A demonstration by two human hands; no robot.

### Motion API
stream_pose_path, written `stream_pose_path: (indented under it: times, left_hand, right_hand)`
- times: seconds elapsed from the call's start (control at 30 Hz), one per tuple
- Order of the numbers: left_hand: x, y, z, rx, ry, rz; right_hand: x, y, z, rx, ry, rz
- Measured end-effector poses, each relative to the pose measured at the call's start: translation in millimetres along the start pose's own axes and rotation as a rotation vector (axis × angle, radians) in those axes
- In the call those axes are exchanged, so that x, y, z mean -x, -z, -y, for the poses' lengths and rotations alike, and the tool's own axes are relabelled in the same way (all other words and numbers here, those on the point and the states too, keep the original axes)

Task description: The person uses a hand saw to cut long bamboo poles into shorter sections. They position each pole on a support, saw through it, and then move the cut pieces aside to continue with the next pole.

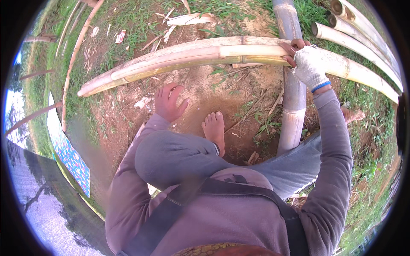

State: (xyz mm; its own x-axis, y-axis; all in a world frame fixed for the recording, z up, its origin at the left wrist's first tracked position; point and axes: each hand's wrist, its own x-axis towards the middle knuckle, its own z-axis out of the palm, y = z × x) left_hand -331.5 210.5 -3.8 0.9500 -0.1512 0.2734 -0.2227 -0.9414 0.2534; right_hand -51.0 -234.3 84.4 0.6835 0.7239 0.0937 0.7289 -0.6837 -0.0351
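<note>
A long bamboo pole (179, 59) with pale stripped strips along its length lies crosswise in front of me, over a thicker grey bamboo pole (293, 100). My right hand (308, 64), in a white knit glove with bare fingertips and a blue cuff edge, grips the long pole where the two cross. Its fingers curl around the pole's near and upper sides. My left hand (169, 102) is bare and hovers over my bent knee, below the pole and apart from it. Its thumb stands away from loosely bent fingers, and nothing is in it.
Several cut bamboo poles (363, 32) lie at the far right. Split bamboo pieces (190, 19) litter the dirt and grass ahead. My bare foot (213, 130) rests on the soil between the poles and my body. A colourful patterned sheet (70, 153) is at the left.
</note>
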Motion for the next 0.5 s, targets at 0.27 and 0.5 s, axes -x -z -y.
stream_pose_path:
  times: [0.27,0.5]
  left_hand:
    - [-231,-40,-113,-0.074,-0.416,0.120]
    - [-271,-62,-149,-0.163,-0.321,0.400]
  right_hand:
    - [23,-14,10,-0.053,-0.220,-0.213]
    - [273,16,-10,0.059,-0.900,-0.397]
